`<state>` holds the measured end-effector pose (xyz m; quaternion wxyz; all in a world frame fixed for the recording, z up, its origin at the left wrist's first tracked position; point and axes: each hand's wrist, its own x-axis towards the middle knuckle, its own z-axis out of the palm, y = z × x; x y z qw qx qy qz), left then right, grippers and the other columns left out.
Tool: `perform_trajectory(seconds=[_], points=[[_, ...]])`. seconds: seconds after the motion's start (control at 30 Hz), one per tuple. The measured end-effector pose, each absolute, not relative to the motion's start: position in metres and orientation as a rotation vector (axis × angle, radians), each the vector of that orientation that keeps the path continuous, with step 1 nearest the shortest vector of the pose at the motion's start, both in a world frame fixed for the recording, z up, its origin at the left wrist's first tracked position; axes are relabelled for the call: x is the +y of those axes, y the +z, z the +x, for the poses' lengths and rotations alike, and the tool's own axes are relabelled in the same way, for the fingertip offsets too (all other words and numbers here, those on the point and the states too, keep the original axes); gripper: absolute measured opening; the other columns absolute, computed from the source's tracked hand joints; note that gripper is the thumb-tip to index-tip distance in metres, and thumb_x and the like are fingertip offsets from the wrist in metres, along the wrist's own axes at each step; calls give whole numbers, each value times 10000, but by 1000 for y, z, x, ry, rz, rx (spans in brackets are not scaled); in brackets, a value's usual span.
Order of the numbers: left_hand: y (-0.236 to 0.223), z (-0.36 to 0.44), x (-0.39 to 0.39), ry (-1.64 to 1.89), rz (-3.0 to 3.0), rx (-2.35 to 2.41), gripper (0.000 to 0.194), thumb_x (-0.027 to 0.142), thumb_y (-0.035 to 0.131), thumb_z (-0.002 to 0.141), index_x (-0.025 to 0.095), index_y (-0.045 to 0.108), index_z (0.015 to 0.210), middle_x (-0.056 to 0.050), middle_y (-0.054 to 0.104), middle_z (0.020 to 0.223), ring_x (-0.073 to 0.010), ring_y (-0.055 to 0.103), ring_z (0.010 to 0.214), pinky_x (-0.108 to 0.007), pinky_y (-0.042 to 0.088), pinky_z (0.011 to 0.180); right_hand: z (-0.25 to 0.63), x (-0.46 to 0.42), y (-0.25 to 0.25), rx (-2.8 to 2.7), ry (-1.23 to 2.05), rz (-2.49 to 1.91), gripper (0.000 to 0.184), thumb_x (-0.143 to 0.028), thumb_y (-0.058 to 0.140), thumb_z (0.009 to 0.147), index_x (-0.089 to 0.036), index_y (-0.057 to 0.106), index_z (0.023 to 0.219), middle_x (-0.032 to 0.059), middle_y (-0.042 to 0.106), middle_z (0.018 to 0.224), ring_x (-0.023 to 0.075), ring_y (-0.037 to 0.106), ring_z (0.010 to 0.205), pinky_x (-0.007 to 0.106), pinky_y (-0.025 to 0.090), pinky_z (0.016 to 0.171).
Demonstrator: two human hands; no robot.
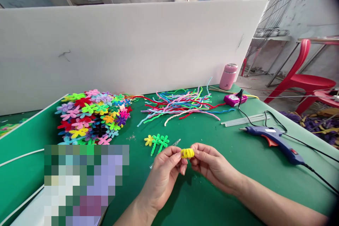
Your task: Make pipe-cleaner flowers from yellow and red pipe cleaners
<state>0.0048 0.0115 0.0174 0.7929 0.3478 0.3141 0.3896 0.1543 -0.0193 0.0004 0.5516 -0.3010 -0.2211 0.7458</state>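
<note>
In the head view, the left hand (162, 174) and the right hand (215, 166) meet over the desk (203, 204), toward the middle of its near edge. Each pinches one end of a yellow fuzzy coil (188, 153) between thumb and fingers, so the coil sits between the two sets of fingertips, its loops close together. Pulling the ends apart could stretch those loops unevenly, and a loose pinch could let one end spring free; the grip looks small for such a soft piece.

Just beyond the left hand, a clear pen-like tool (177, 142) lies partly hidden behind it. A dropped wrist could roll it or nudge the green flower-shaped pieces (160, 142) and the yellow flower (148, 140) beside them.

Toward the right edge, the blue glue gun (275, 139) lies with its nozzle toward the desk's middle. If it is hot, which I cannot tell, a careless reach of the right hand could burn skin or mark the fuzz, and a snagged cord (317, 174) could drag it. Near the far edge, the loose fuzzy stems (177, 104) cross one another; tugging one could bring others along. The flower heap (92, 116), toward the far left corner, could shed pieces if knocked.
</note>
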Motion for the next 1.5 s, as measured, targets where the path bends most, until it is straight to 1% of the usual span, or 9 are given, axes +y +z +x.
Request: perform_trajectory(seconds=[0.43,0.6,0.73,0.83,0.9,0.97,1.1,1.33,1.5], points=[[14,6,14,808,669,602,91,124,558,796,101,636,755,-50,628,703,-81,512,605,-180,376,532,155,-18,-2,-454,1826,-620,109,-184,651,774,-105,581,748,28,595,697,36,473,550,157,394,570],[11,6,13,803,734,663,74,175,567,800,132,615,764,-19,602,670,-72,485,586,-180,364,537,155,-16,-1,-471,1801,-678,145,-223,676,748,-118,576,744,16,594,692,38,460,548,161,378,570],[10,7,12,829,1014,853,124,266,549,814,152,583,781,9,551,622,-72,440,544,-186,355,519,155,-15,-3,-610,1638,-921,204,-308,661,751,-132,559,726,3,589,646,49,430,526,167,329,529],[8,6,9,905,1331,1005,154,297,547,805,192,568,915,6,542,707,-101,469,596,-217,402,563,156,-15,-4,-708,1543,-1051,239,-357,635,758,-137,550,720,-11,566,594,56,392,501,185,292,507],[7,4,7,982,1604,1054,276,266,579,773,228,557,1045,-19,551,837,-133,503,689,-264,436,663,156,-15,-3,-745,1527,-1073,251,-372,633,749,-138,548,717,-16,553,578,61,377,493,196,278,502],[7,3,5,1040,1848,1052,361,221,602,742,254,572,1100,-47,560,951,-171,529,789,-305,436,753,156,-15,-1,-767,1526,-1069,259,-379,645,726,-139,548,706,-17,546,569,66,374,491,203,269,499],[8,3,5,1027,1980,1007,252,194,575,770,240,663,1001,-80,620,953,-216,570,868,-308,443,776,154,-15,2,-780,1539,-1042,249,-367,665,697,-144,555,691,-19,541,567,71,385,496,202,261,492],[16,5,8,903,1849,1017,165,244,541,810,200,680,886,-65,634,826,-197,581,778,-268,451,706,153,-16,1,-602,1670,-973,186,-299,670,684,-155,554,671,-23,530,548,65,389,478,183,285,488],[15,4,8,840,1795,1031,159,267,520,819,179,653,818,-47,593,748,-178,547,694,-250,427,632,157,-16,0,-862,1488,-1025,149,-286,644,731,-162,592,795,-20,541,653,76,421,551,191,329,526]])
